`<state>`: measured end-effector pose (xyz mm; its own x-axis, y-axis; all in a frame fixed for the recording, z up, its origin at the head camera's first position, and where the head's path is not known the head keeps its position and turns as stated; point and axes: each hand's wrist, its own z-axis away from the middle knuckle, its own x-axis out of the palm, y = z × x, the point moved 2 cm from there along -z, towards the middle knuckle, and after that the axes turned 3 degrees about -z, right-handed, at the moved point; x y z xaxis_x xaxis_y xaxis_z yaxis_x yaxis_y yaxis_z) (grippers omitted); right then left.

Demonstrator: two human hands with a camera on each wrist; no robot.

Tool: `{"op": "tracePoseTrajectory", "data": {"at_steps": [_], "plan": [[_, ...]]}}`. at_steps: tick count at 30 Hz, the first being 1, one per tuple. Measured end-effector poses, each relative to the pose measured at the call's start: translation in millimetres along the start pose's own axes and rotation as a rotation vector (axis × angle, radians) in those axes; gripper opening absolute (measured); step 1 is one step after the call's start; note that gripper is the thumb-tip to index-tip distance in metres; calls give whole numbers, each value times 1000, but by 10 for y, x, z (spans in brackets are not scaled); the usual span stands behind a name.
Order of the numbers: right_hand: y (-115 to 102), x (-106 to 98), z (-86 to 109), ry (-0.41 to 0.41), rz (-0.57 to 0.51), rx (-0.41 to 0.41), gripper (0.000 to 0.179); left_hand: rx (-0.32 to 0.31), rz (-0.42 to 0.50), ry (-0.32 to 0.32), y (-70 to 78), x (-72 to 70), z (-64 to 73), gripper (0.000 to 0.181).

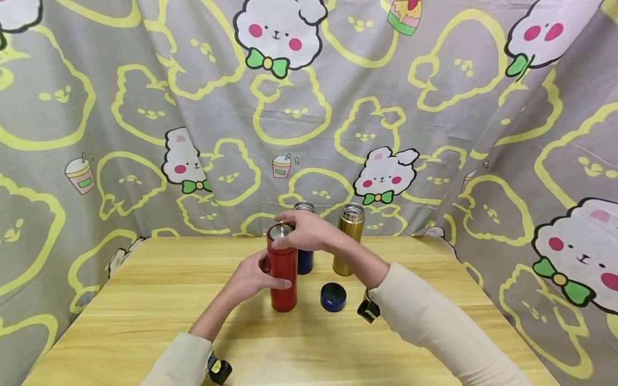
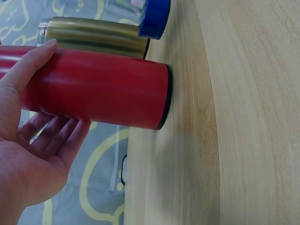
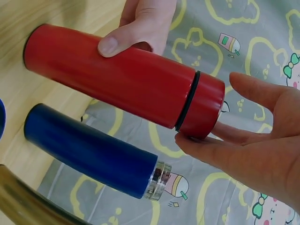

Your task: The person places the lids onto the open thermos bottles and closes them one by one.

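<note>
A red thermos stands upright, its red lid on top. My left hand grips the middle of its body, thumb across the near side. At the top, my right hand is spread around the lid. In the right wrist view its fingers lie along the lid's side, and the thumb is held a little apart from the lid. Behind the red thermos stands a blue thermos without a lid, its steel neck bare. A lidless gold thermos stands to its right.
A blue lid lies on the wooden table, right of the red thermos. Something gold is mostly hidden behind the right wrist camera. A patterned curtain hangs behind the table and along its sides.
</note>
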<state>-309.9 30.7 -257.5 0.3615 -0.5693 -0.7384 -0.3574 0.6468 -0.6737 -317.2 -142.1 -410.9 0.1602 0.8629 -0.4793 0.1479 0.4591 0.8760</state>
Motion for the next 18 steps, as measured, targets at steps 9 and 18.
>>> {"op": "tracePoseTrajectory", "data": {"at_steps": [9,18], "plan": [[18,12,-12,12,25,-26,53,2,-16,8,-5,-2,-11,72],[17,7,-15,60,74,-29,52,9,-28,7,-15,-2,-15,71]]}}
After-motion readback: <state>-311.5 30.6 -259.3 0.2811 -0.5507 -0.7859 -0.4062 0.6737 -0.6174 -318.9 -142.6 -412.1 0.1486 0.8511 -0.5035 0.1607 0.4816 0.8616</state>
